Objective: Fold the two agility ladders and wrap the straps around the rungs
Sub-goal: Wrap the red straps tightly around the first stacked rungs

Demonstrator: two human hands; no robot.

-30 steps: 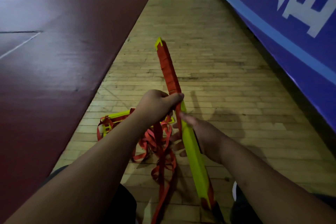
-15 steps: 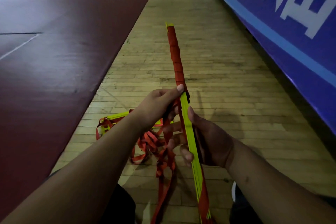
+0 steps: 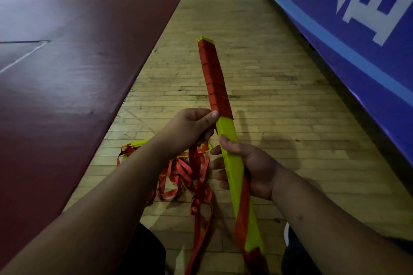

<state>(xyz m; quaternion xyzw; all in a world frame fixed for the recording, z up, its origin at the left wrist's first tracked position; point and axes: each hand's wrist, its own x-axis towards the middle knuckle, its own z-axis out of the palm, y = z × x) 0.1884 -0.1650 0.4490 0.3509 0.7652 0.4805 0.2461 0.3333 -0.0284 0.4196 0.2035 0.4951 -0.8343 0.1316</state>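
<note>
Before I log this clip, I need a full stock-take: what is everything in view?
floor: one, pale wood, centre
court surface: one, maroon, left
banner: one, blue with white characters, right
rung bundle: one, yellow, held up, centre
strap: one, red, wound round the bundle's far half, rest trailing down
second ladder: one, yellow and red, heaped on the floor
left hand: one, pinches the strap at the wrap's edge
right hand: one, grips the bundle's bare middle
</note>
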